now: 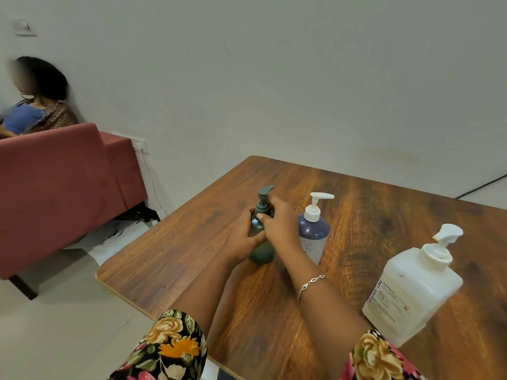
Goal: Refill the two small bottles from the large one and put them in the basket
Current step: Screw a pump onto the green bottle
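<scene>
Steadying the green bottle (pixel 259 229) on the table (pixel 170 259), the left hand (pixel 244 234) wraps its body. The right hand (pixel 277 223) pinches the pump collar, apparently to unscrew it for refilling from the large bottle (pixel 411 292) nearby.

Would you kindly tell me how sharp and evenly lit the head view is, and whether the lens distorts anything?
Head view: the light is soft and even, with only faint shadows on the table; the left hand and right hand on the green bottle are slightly motion-smeared; the large bottle has a soft-looking pump, and the wide lens tilts it toward the right edge.
</scene>
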`<state>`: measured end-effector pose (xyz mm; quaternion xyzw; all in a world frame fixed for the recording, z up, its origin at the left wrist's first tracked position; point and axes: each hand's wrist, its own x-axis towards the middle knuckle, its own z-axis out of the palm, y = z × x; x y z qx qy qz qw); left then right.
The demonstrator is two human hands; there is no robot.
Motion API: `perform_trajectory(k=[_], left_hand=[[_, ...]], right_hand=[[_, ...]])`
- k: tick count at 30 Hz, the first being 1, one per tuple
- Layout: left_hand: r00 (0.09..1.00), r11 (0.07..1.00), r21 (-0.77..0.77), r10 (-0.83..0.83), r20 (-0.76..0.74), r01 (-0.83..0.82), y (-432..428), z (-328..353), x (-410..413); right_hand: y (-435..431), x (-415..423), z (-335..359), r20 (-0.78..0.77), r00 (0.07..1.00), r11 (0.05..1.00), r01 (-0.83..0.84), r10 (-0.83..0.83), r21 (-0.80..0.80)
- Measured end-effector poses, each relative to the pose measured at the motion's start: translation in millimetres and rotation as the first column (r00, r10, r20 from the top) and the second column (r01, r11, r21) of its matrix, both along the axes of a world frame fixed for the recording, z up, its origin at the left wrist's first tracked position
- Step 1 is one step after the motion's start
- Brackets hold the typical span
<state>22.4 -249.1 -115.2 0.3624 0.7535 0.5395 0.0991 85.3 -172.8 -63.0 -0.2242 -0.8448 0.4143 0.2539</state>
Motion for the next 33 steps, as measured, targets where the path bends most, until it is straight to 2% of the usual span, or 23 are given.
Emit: perform_trajectory(k=[5,9,13,23,27,30,33], left_hand=[[1.0,1.0,0.002,0.001,0.016,-0.001,0.6,-1.2,-0.9],[1.0,1.0,0.014,-0.001,0.031,0.001,0.0,-1.7,0.2],[0.999,0.999,0.033,0.006,0.047,-0.008,0.5,-1.1,2.4],[0.995,0.993,0.066,0.099,-0.003,-0.099,4.2,-5.9,9.2],[0.995,0.994,0.052,0.099,0.015,-0.1,4.0,-7.4,9.6],[0.998,0.997,0.04,0.063,0.023,-0.064,1.7,-3.7,10.8],[0.998,0.998,0.047,0.039,0.057,-0.042,1.3,-2.5,8.1]], right_hand=[[2.4,-9.6,1.9,0.034,0.998,0.997,0.043,-0.045,0.061],[7.4,-5.3,10.9,0.081,0.996,0.999,-0.039,0.039,0.003],[10.1,-1.7,9.4,0.063,0.99,0.992,-0.122,0.124,-0.034],[-5.4,-2.8,-6.6,-0.138,0.989,0.998,0.064,-0.06,0.027],[-12.4,-0.9,-9.0,-0.158,0.979,0.99,0.135,-0.128,0.034],[-6.8,0.0,-3.3,-0.107,0.991,0.997,0.075,-0.075,-0.002],[6.9,-0.4,7.9,0.023,0.996,0.992,-0.078,0.081,-0.1]])
